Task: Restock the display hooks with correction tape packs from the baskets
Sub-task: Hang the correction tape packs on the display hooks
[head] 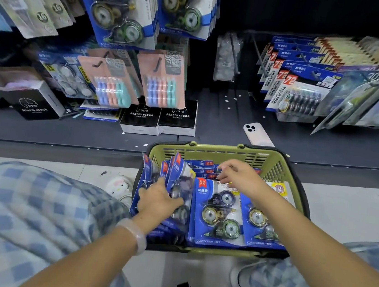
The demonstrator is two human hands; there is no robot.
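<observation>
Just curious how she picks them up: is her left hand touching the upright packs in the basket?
Touching. The head view shows the left hand gripping the upright packs in the green basket, fingers wrapped around them.

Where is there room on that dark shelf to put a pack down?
Bare shelf lies between the alarm clock boxes and the value packs, behind the white phone. The left end is crowded with boxes and hanging packs. The green basket is full of correction tape packs.

One green basket [274,164] in front of me. Behind it on the shelf [223,114]: one white phone [257,133], three black alarm clock boxes [177,118] and two pink tape packs [161,80]. Inside it, two correction tape packs [219,212] lying flat, plus more I can't count.
</observation>
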